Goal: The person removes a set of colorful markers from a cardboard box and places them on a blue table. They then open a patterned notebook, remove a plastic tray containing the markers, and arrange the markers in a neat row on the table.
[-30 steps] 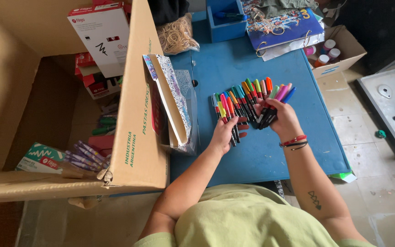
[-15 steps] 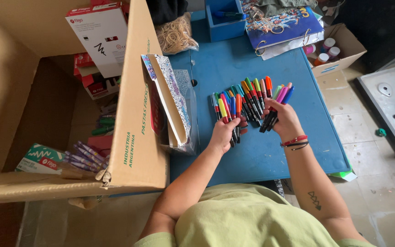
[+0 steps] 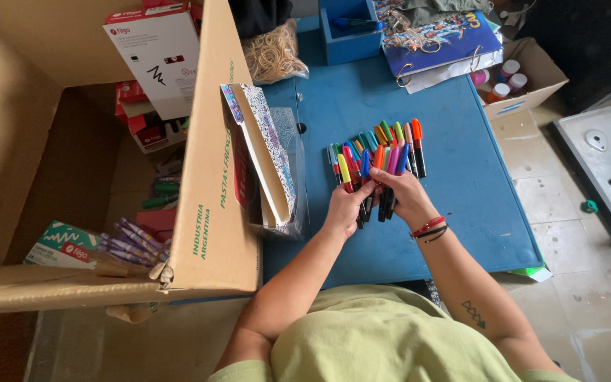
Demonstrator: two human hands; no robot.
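Both hands gathered the markers (image 3: 375,157) on the blue table (image 3: 461,212): left hand (image 3: 343,209) and right hand (image 3: 407,198) pinched their dark ends. Beside them, the cardboard box (image 3: 210,177) held purple pens (image 3: 130,240) and cartons.

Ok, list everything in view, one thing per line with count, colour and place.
markers: many, mixed colours, fanned on the table, some gripped by both hands
table: one, blue, centre
cardboard box: one large, brown, left of the table
white carton: one, white and red, inside the cardboard box
purple pens: a bundle, inside the box at lower left
rubber bands: one bag, tan, top of the table
blue tray: one, top centre
folder: one, blue, illustrated, top right
small box of jars: one, brown, right of the table
left hand: on the markers
right hand: on the markers, red and black bracelets at the wrist
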